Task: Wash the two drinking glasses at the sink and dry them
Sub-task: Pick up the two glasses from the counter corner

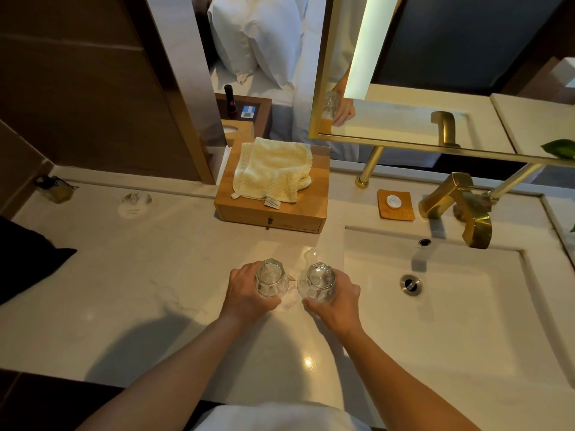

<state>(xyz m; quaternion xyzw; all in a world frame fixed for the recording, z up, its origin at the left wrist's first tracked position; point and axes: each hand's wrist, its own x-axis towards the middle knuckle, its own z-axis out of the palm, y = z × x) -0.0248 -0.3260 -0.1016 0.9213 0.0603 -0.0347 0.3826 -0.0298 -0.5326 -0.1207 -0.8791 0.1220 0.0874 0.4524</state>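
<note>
L hand (242, 292) grips glass-1 (270, 279) | R hand (337, 298) grips glass-2 (317, 280) | upright/inverted unclear

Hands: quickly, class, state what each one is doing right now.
Left hand: closed, gripping the left glass.
Right hand: closed, gripping the right glass.

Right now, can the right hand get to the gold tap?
Probably yes: nothing stands between the right hand and the tap across the sink, but it grips a glass, so it isn't free.
</note>
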